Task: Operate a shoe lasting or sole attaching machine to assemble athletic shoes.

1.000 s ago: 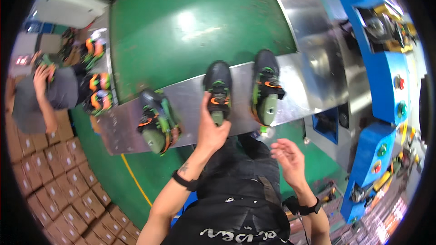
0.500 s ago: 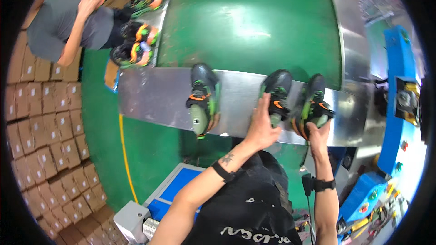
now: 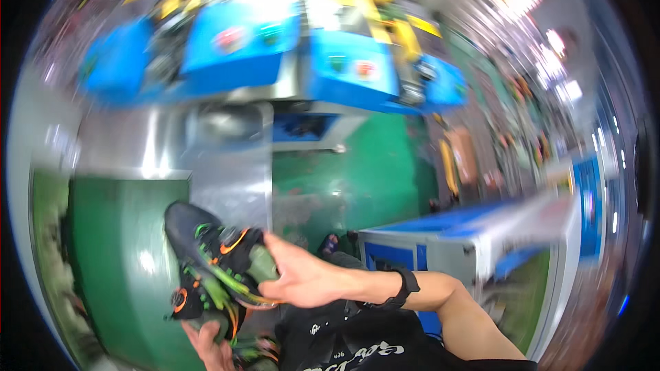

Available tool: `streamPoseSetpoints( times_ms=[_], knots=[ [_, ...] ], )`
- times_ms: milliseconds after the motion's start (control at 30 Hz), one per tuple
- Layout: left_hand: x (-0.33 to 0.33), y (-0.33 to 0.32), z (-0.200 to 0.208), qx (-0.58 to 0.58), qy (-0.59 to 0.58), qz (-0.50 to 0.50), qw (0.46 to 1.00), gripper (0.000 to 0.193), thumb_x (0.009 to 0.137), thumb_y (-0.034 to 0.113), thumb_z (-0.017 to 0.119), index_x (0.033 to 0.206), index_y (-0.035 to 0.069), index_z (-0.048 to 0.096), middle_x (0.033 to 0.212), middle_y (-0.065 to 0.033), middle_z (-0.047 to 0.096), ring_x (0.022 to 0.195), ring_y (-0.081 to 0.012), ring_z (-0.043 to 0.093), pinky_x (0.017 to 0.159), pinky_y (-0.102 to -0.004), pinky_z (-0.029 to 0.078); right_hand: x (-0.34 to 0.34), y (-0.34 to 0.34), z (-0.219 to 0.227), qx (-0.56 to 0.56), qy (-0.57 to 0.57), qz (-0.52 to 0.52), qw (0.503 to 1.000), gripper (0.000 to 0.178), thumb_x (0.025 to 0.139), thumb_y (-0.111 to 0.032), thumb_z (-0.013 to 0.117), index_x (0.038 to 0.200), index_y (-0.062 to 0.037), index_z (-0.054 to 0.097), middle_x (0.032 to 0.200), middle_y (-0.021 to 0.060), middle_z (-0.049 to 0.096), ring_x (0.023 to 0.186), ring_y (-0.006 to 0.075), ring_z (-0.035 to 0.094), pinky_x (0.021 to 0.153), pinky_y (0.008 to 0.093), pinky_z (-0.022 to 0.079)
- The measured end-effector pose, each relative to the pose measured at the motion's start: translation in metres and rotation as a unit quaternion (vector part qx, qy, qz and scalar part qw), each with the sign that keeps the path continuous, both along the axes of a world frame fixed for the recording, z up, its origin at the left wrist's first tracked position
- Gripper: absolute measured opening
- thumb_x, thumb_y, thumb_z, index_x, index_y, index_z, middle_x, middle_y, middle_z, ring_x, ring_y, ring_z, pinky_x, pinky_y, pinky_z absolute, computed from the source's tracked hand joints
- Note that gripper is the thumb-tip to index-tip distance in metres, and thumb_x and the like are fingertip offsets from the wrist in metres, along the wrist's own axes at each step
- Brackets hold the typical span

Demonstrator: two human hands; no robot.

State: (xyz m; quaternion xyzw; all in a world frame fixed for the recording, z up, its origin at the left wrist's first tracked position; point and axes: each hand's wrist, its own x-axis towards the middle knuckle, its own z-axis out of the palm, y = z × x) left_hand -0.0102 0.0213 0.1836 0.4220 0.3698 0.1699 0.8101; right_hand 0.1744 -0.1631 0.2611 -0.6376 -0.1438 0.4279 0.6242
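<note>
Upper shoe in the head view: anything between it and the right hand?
Nothing visible: the right hand grips the upper shoe directly at its heel end. The lower shoe, in the left hand, is lower in the picture, not between.

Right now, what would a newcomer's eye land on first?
Probably the black shoe with orange and green trim, left of centre, its heel end in the right hand. Just below it in the picture, the left hand holds a second shoe. Across the top, blurred blue boxes carry red and green buttons.
</note>
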Motion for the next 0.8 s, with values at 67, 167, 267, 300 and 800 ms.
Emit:
streamPoseSetpoints(
  times_ms=[67,167,267,300,800],
  knots=[
    [0.038,-0.01,0.025,-0.003,-0.076,-0.096,0.992,0.084,0.06,0.003,0.057,0.14,-0.003,0.034,0.124,-0.0164,0.053,0.11,-0.0286,0.057,0.098,-0.0382,0.046,-0.001,-0.045,0.022,0.055,-0.055,-0.064,0.995,0.073,0.079,-0.003,0.06,0.142,0.0013,0.024,0.126,0.0161,0.049,0.117,0.0209,0.047,0.101,0.0331,0.039],
    [0.09,-0.049,0.044,-0.007,-0.125,-0.286,0.95,0.086,0.06,0.005,0.062,0.14,-0.003,0.033,0.127,-0.0172,0.05,0.112,-0.0285,0.055,0.098,-0.0385,0.045,-0.029,-0.131,0.045,0.03,-0.211,-0.164,0.963,0.074,0.081,-0.005,0.062,0.144,-0.0008,0.022,0.13,0.0169,0.047,0.12,0.0223,0.047,0.103,0.0345,0.037],
    [0.116,-0.103,0.05,-0.012,-0.169,-0.463,0.87,0.088,0.06,0.007,0.067,0.141,-0.004,0.032,0.13,-0.0181,0.048,0.115,-0.0284,0.054,0.099,-0.0389,0.044,-0.116,-0.219,0.058,0.02,-0.21,-0.286,0.935,0.078,0.082,-0.01,0.067,0.145,0.0012,0.023,0.134,0.0135,0.046,0.123,0.0206,0.045,0.107,0.034,0.033],
    [0.126,-0.124,0.047,-0.021,-0.183,-0.518,0.836,0.089,0.061,0.008,0.068,0.141,-0.004,0.032,0.131,-0.0184,0.047,0.116,-0.0284,0.053,0.099,-0.039,0.044,-0.149,-0.24,0.06,-0.026,-0.236,-0.333,0.913,0.078,0.082,-0.011,0.069,0.144,0.0022,0.025,0.135,0.012,0.046,0.123,0.02,0.045,0.107,0.0341,0.033],
    [0.106,-0.369,0.102,0.024,-0.268,-0.861,0.432,0.091,0.062,0.019,0.085,0.139,0.001,0.041,0.148,-0.0241,0.031,0.127,-0.0289,0.048,0.096,-0.0396,0.046,-0.451,-0.405,0.005,-0.481,-0.013,-0.81,0.336,0.065,0.072,-0.005,0.056,0.132,0.0073,0.035,0.11,0.0333,0.057,0.105,0.049,0.055,0.09,0.0505,0.044]
  ],
)
